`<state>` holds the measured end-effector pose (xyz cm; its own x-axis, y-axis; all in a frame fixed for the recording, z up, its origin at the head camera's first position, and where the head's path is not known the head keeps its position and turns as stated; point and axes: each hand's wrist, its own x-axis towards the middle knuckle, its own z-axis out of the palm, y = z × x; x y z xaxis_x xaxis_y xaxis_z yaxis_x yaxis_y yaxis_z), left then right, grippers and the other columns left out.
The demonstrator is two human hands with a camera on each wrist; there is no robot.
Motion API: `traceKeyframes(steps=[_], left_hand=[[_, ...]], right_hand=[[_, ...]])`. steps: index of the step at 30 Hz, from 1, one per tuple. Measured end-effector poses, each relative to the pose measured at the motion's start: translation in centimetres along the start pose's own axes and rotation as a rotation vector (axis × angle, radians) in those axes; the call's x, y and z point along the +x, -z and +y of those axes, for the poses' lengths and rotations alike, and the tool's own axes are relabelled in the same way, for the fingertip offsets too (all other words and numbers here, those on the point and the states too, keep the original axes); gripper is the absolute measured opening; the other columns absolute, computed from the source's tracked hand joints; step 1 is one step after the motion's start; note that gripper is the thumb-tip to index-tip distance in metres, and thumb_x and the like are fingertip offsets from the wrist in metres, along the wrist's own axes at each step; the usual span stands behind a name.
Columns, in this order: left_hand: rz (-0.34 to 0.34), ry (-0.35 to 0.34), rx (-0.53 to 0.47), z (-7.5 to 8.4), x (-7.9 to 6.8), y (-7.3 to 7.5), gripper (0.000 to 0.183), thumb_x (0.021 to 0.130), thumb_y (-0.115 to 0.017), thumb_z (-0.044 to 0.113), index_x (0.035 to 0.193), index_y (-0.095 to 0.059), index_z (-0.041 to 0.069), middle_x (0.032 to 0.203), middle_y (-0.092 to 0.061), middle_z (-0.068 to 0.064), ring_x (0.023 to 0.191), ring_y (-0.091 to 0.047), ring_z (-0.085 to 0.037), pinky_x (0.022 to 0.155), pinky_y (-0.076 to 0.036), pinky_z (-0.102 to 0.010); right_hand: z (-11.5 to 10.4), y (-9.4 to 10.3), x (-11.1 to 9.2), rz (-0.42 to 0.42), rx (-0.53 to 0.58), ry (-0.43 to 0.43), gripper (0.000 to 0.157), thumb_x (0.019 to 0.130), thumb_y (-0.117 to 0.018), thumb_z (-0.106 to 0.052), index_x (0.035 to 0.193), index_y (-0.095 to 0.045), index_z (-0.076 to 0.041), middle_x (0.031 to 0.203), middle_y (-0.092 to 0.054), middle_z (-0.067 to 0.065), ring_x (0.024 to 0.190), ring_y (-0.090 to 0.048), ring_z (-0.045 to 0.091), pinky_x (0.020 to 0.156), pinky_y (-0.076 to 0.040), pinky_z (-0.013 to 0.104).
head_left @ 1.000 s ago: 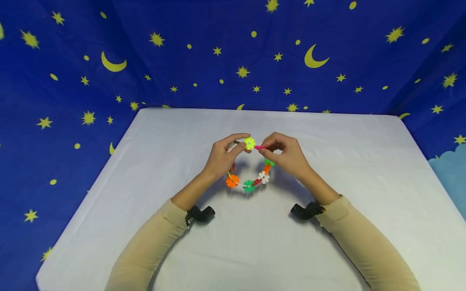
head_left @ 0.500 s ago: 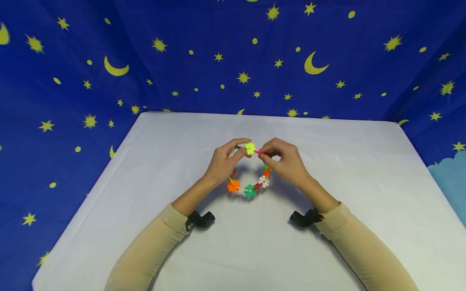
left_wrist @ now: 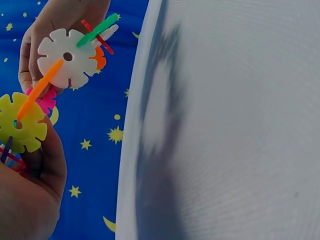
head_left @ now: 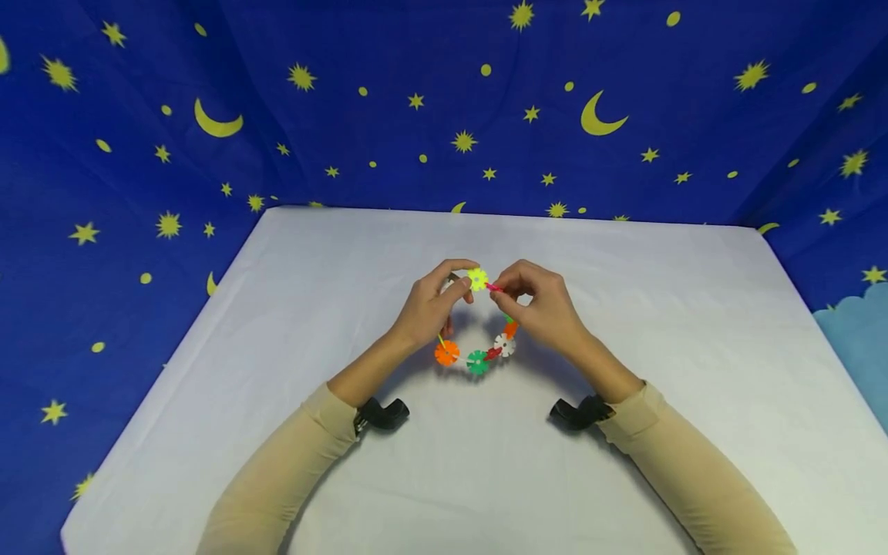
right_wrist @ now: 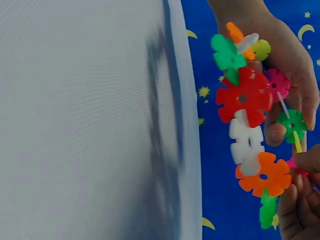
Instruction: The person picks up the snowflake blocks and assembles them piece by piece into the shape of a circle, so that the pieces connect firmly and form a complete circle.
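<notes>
A ring-shaped chain of notched plastic flower discs hangs between the hands above the table. My left hand [head_left: 426, 308] pinches a yellow disc [head_left: 478, 279] near the top of the chain. Just right of it, my right hand [head_left: 541, 301] grips a pink disc [head_left: 493, 287] seen edge-on and touching the yellow one. Lower in the loop are an orange disc [head_left: 447, 353], a green disc [head_left: 478, 362] and a white disc [head_left: 504, 345]. A red disc [right_wrist: 243, 97] shows flat in the right wrist view. Fingers hide part of the chain.
White cloth covers the table [head_left: 444, 478]. Behind it hangs a blue curtain [head_left: 388, 62] with yellow stars and moons. Black wrist mounts [head_left: 385, 414] sit by both sleeves, low over the cloth.
The head view shifts slightly. Both hands keep hold of the discs. The pink disc tilts a little at the yellow disc's edge, and the hanging loop sways slightly.
</notes>
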<state>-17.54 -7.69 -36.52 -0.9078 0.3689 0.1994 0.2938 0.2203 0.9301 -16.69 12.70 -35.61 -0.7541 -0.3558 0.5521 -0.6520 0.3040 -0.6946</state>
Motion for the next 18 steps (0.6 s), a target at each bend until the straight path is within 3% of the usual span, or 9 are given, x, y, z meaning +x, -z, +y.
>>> traceKeyframes(steps=[7, 10, 18], left_hand=[[-0.016, -0.014, -0.012, -2.7, 0.7, -0.4, 0.03, 0.102, -0.047, 0.031, 0.13, -0.055, 0.024, 0.087, -0.061, -0.009, 0.036, -0.048, -0.029, 0.037, -0.047, -0.041], [-0.022, -0.023, -0.005, -3.0, 0.7, -0.4, 0.03, 0.102, -0.045, 0.037, 0.129, -0.056, 0.028, 0.089, -0.061, -0.014, 0.035, -0.048, -0.028, 0.037, -0.047, -0.041], [-0.052, -0.031, 0.01, -3.3, 0.5, -0.5, 0.034, 0.102, -0.043, 0.04, 0.129, -0.054, 0.024, 0.092, -0.059, -0.016, 0.035, -0.046, -0.028, 0.036, -0.047, -0.04]], right_hand=[[-0.4, 0.1, -0.1, 0.007, -0.034, 0.001, 0.01, 0.08, -0.069, 0.013, 0.086, -0.067, 0.006, 0.085, -0.064, 0.015, 0.068, -0.061, 0.023, 0.064, -0.054, 0.033], [-0.4, 0.0, -0.1, 0.017, -0.046, 0.02, 0.009, 0.079, -0.07, 0.013, 0.084, -0.067, 0.006, 0.084, -0.064, 0.015, 0.068, -0.062, 0.023, 0.063, -0.054, 0.031], [-0.3, -0.4, 0.0, 0.046, -0.048, 0.072, 0.012, 0.077, -0.07, 0.017, 0.078, -0.066, 0.006, 0.081, -0.063, 0.016, 0.067, -0.062, 0.026, 0.06, -0.052, 0.028]])
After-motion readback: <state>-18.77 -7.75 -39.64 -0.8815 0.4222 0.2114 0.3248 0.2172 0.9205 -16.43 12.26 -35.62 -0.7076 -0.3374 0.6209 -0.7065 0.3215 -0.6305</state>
